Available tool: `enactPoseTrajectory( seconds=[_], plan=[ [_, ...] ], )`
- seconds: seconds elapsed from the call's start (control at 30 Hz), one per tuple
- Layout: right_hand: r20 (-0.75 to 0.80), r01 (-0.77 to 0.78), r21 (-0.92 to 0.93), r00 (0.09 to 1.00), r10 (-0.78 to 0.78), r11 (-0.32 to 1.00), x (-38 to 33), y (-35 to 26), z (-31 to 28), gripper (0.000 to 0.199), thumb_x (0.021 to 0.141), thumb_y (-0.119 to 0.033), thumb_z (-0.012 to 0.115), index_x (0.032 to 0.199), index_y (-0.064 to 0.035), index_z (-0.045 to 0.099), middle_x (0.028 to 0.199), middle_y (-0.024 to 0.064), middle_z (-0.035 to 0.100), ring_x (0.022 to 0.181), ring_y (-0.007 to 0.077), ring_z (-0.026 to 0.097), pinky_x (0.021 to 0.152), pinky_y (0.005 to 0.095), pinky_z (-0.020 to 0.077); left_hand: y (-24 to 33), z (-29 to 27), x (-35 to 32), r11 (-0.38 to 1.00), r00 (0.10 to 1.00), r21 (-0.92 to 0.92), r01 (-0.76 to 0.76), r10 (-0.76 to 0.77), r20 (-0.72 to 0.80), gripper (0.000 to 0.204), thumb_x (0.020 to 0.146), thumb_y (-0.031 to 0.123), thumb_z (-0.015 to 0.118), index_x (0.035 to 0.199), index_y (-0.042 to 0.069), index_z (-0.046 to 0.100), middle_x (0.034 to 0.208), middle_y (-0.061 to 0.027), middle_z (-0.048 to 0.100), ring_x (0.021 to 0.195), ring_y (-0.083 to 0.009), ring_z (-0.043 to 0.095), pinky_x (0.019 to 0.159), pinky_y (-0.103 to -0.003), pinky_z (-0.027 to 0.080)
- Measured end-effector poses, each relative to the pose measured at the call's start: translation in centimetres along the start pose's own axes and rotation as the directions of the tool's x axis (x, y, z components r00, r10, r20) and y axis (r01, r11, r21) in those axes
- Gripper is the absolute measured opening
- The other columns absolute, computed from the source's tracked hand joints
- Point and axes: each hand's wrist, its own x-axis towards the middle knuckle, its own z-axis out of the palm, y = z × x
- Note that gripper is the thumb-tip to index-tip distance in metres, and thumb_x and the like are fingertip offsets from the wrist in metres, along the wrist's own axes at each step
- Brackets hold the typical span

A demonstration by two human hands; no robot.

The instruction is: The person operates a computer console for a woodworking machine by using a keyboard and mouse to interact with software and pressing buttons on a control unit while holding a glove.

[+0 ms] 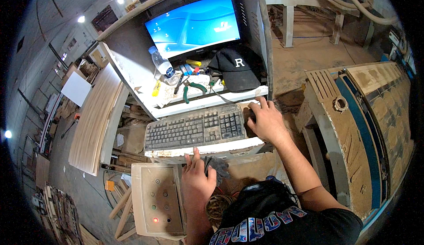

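A dusty dark keyboard lies on a narrow tray with a worn white front edge. At its right end, my right hand rests palm down with fingers curved over something hidden beneath it. A thin cable runs from the cabinet toward those fingers. My left hand is below the tray, fingers apart, with a fingertip at the front edge. Beside its thumb hangs dark grey cloth. Above the keyboard, a lit monitor shows a blue desktop with a few icons.
On the cabinet shelf are a water bottle, green-handled pliers and a black cap. A beige button box with a red light stands left of my left arm. Stacked boards lie farther left; a dusty machine is at right.
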Motion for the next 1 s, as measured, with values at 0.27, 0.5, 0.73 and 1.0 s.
enactPoseTrajectory(
  seconds=[0.27, 0.5, 0.73, 1.0],
  plan=[
    [0.013, -0.004, 0.021, 1.000, 0.003, 1.000, 0.12, 0.34, 0.24, 0.040, 0.094, -0.024, 0.075, 0.128, -0.0040, 0.066, 0.144, 0.0223, 0.057, 0.128, 0.0453, 0.059, 0.105, 0.0571, 0.0559, 0.26, -0.34, 0.13, 1.000, 1.000, 0.000, 0.006, -0.006, 0.020, 0.036, 0.096, 0.015, 0.068, 0.123, -0.008, 0.065, 0.155, -0.0286, 0.058, 0.142, -0.0552, 0.054, 0.113, -0.058, 0.051],
    [0.042, -0.024, 0.026, 0.999, 0.022, 0.999, 0.23, 0.28, 0.37, 0.044, 0.097, -0.026, 0.075, 0.135, -0.0054, 0.064, 0.141, 0.0218, 0.058, 0.128, 0.0449, 0.058, 0.106, 0.0565, 0.0557, -0.17, -0.04, 0.01, 1.000, 1.000, 0.006, -0.004, 0.004, 0.005, 0.032, 0.096, 0.016, 0.068, 0.118, -0.007, 0.066, 0.157, -0.0274, 0.057, 0.143, -0.0539, 0.054, 0.113, -0.059, 0.051],
    [0.029, -0.028, 0.016, 0.999, 0.027, 0.999, 0.02, 0.15, 0.08, 0.048, 0.096, -0.029, 0.075, 0.138, -0.0083, 0.064, 0.134, 0.0197, 0.064, 0.124, 0.0430, 0.062, 0.103, 0.0555, 0.0565, 0.13, -0.21, 0.11, 0.999, 0.999, -0.016, 0.045, -0.044, 0.026, 0.031, 0.096, 0.015, 0.068, 0.117, -0.007, 0.066, 0.157, -0.0274, 0.057, 0.143, -0.0543, 0.054, 0.113, -0.059, 0.051],
    [0.003, -0.011, 0.014, 1.000, 0.011, 1.000, 0.00, 0.36, 0.40, 0.050, 0.096, -0.031, 0.075, 0.138, -0.0076, 0.064, 0.134, 0.0195, 0.066, 0.123, 0.0431, 0.063, 0.103, 0.0554, 0.0564, -0.03, -0.08, 0.02, 1.000, 1.000, -0.011, 0.005, -0.005, 0.001, 0.031, 0.095, 0.015, 0.069, 0.117, -0.007, 0.066, 0.156, -0.0277, 0.058, 0.141, -0.0545, 0.056, 0.111, -0.059, 0.052]
  ],
)
